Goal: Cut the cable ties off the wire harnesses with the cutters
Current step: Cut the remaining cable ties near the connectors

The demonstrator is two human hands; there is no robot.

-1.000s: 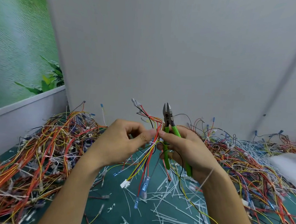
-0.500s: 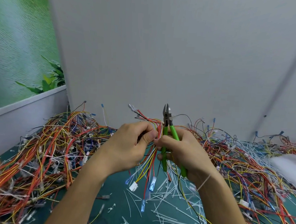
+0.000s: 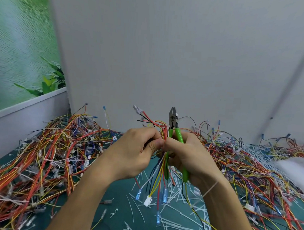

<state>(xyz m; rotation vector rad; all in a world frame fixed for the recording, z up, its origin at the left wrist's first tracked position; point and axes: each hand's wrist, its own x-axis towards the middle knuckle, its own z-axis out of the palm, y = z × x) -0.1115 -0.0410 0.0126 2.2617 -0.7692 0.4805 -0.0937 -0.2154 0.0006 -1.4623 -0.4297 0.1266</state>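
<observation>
A harness is pinched by the left hand and right hand; cutters are clenched upright in the right fingers, seemingly kept ready.

Above the desk, the left hand pinches a harness against the right hand, which grips green cutters pointing up. Wire piles fill both side edges; cut ties litter the near edge.

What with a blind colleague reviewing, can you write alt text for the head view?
Left hand and right hand pinch a wire harness over a mat; the right also grips green-handled cutters, pointing up. Cut cable ties litter the mat.
</observation>
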